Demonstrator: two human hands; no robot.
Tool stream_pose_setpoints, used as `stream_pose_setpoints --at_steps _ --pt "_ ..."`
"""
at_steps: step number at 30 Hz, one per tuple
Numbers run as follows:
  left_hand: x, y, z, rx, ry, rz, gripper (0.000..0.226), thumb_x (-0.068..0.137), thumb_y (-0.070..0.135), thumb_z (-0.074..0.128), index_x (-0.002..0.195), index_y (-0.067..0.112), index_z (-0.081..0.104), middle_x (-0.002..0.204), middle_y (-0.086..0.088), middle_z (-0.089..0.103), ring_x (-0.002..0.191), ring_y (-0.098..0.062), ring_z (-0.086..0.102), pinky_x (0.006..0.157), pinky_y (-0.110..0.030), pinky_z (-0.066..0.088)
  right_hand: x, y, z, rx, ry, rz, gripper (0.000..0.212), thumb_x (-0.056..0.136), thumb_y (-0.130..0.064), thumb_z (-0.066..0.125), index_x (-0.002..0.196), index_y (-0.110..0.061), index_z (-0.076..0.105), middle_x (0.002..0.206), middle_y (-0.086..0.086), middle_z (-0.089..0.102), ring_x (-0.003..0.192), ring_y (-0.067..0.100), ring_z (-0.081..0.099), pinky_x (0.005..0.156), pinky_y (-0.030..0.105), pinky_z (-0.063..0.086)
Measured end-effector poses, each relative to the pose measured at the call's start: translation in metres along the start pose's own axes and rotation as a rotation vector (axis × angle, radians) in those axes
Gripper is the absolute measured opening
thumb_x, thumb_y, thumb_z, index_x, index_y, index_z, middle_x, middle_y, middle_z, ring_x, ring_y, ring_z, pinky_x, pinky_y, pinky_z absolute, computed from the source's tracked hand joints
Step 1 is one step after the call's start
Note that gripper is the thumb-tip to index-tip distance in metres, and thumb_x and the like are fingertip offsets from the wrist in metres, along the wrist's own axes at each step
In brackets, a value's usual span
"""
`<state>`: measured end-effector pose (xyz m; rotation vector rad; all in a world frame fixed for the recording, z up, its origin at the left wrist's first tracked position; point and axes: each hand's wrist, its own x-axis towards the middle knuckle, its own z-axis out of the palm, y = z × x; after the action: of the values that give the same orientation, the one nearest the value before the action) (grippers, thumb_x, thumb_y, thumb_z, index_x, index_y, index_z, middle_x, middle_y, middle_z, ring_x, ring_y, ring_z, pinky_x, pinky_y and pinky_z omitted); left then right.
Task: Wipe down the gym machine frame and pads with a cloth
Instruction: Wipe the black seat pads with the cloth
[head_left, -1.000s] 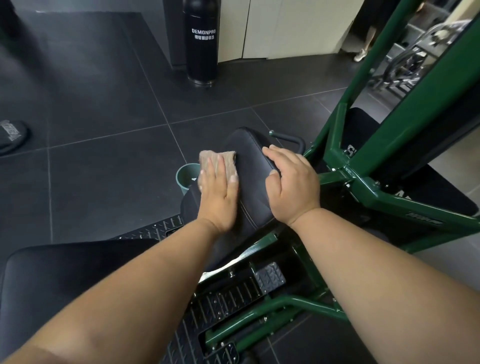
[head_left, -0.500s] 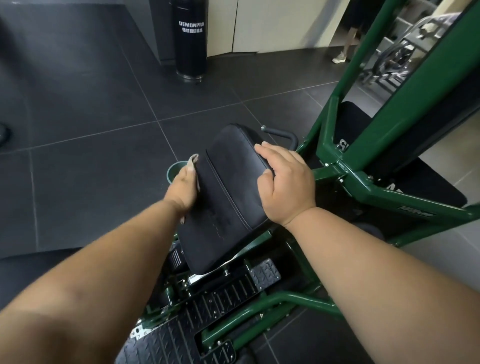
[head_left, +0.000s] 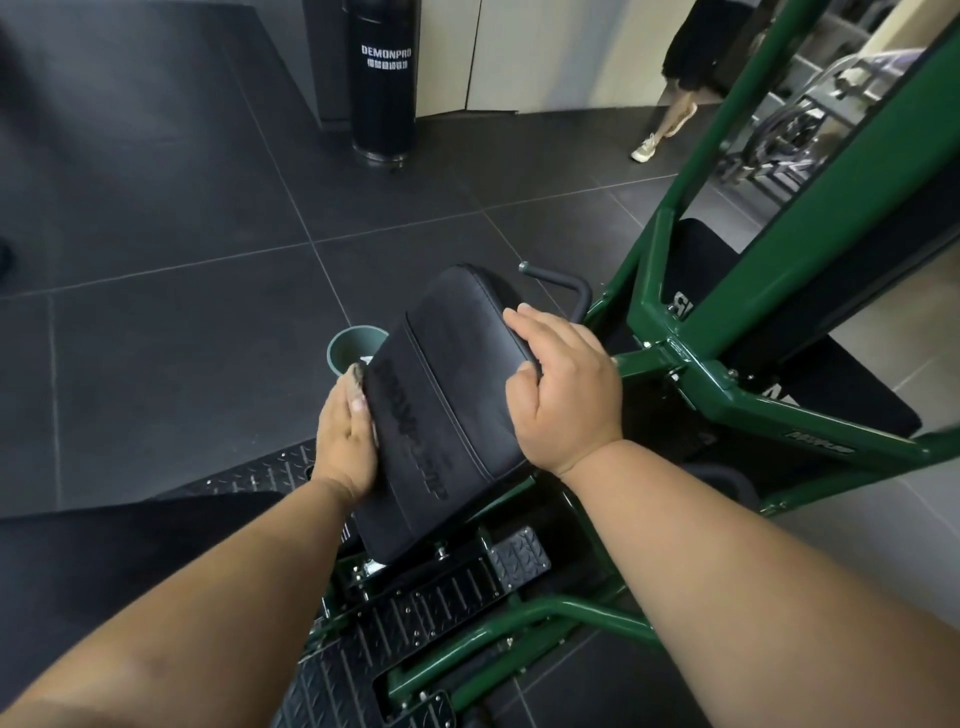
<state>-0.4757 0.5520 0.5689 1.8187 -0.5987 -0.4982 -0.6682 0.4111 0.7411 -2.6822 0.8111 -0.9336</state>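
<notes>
Left hand (head_left: 345, 441) presses cloth (head_left: 357, 375) flat against the pad (head_left: 441, 410) side; right hand (head_left: 563, 389) grips its edge. Steady, overlapping strokes would serve best.

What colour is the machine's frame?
Dark green frame, clearest in the head view.

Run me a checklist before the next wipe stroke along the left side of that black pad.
1. Cloth under left hand: ok, only a corner shows.
2. Left hand against the pad side edge: ok.
3. Right hand steadying the pad's right edge: ok.
4. Green cup on the floor beyond the pad, close to the stroke path: cannot tell clearance.
5. Green frame wiped: cannot tell.
</notes>
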Motion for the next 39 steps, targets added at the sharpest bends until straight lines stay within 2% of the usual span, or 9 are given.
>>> stream_pose_setpoints --at_steps 4,8,13,18,22,26,32,35,39 --pt "0.01 -0.025 -0.001 -0.159 -0.006 -0.361 0.06 0.102 0.065 0.025 0.159 0.047 0.035 0.158 0.012 0.046 0.146 -0.019 0.042 0.125 -0.043 0.029 -0.001 0.0 0.001 0.001 -0.003 -0.008 0.056 0.085 -0.019 0.046 0.136 -0.01 0.068 0.139 0.006 0.067 0.126 0.025 0.062 0.112 0.035 0.044" --pt "0.028 -0.023 -0.004 -0.19 -0.021 -0.58 0.044 0.095 0.067 0.038 0.119 0.049 0.07 0.106 0.003 0.07 0.106 -0.025 0.066 0.103 -0.044 0.049 0.0 0.001 0.002 -0.005 -0.006 -0.009 0.056 0.085 -0.017 0.047 0.136 -0.01 0.068 0.139 0.006 0.067 0.129 0.024 0.061 0.113 0.033 0.042" --pt "0.058 0.02 -0.008 0.063 -0.107 -0.379 0.063 0.107 0.047 0.027 0.144 0.004 0.055 0.147 -0.023 0.056 0.133 -0.042 0.054 0.116 -0.05 0.04 0.0 -0.001 -0.001 -0.02 -0.016 -0.022 0.056 0.085 -0.015 0.048 0.137 -0.01 0.067 0.14 0.006 0.066 0.131 0.022 0.06 0.115 0.03 0.039" --pt "0.029 0.048 0.002 0.031 -0.039 -0.092 0.053 0.112 0.048 0.022 0.152 0.03 0.053 0.153 0.007 0.053 0.143 -0.012 0.044 0.124 -0.036 0.029 -0.001 -0.003 -0.002 -0.03 -0.015 -0.004 0.055 0.087 -0.016 0.049 0.138 -0.011 0.067 0.14 0.005 0.066 0.13 0.022 0.06 0.116 0.028 0.037" --pt "-0.034 0.03 0.018 0.092 -0.021 0.169 0.055 0.113 0.027 0.026 0.161 0.0 0.027 0.173 -0.02 0.01 0.161 -0.033 0.007 0.132 -0.044 0.006 0.0 -0.003 0.0 -0.027 -0.012 -0.014 0.054 0.086 -0.015 0.049 0.137 -0.009 0.067 0.139 0.006 0.067 0.13 0.022 0.06 0.116 0.03 0.038" --pt "-0.119 0.023 0.03 0.058 -0.07 0.212 0.064 0.113 0.015 0.033 0.169 0.018 0.002 0.173 0.004 -0.025 0.16 -0.014 -0.02 0.128 -0.027 -0.012 -0.002 -0.002 -0.001 -0.031 -0.01 -0.008 0.055 0.087 -0.016 0.049 0.138 -0.01 0.067 0.14 0.006 0.066 0.13 0.023 0.06 0.115 0.031 0.04" --pt "-0.052 -0.008 0.015 -0.075 0.052 -0.107 0.045 0.109 0.045 0.016 0.133 0.02 0.045 0.14 -0.01 0.036 0.139 -0.034 0.032 0.124 -0.057 0.026 0.0 0.0 0.002 -0.03 -0.007 -0.007 0.055 0.087 -0.018 0.048 0.138 -0.011 0.067 0.14 0.005 0.067 0.129 0.023 0.061 0.115 0.031 0.039" --pt "-0.004 -0.022 0.006 -0.158 0.048 -0.221 0.05 0.105 0.062 0.021 0.149 0.049 0.039 0.148 0.014 0.04 0.14 -0.01 0.036 0.128 -0.046 0.023 -0.001 0.001 0.003 -0.039 -0.007 -0.004 0.056 0.087 -0.02 0.047 0.139 -0.012 0.066 0.141 0.004 0.066 0.129 0.024 0.061 0.114 0.033 0.041" --pt "0.022 -0.029 -0.007 -0.105 -0.081 -0.443 0.054 0.092 0.079 0.013 0.146 0.079 0.017 0.163 0.011 0.042 0.152 -0.028 0.038 0.128 -0.054 0.021 -0.002 0.001 0.004 -0.035 0.001 -0.005 0.056 0.087 -0.021 0.047 0.138 -0.014 0.067 0.141 0.002 0.066 0.126 0.026 0.062 0.11 0.037 0.045"
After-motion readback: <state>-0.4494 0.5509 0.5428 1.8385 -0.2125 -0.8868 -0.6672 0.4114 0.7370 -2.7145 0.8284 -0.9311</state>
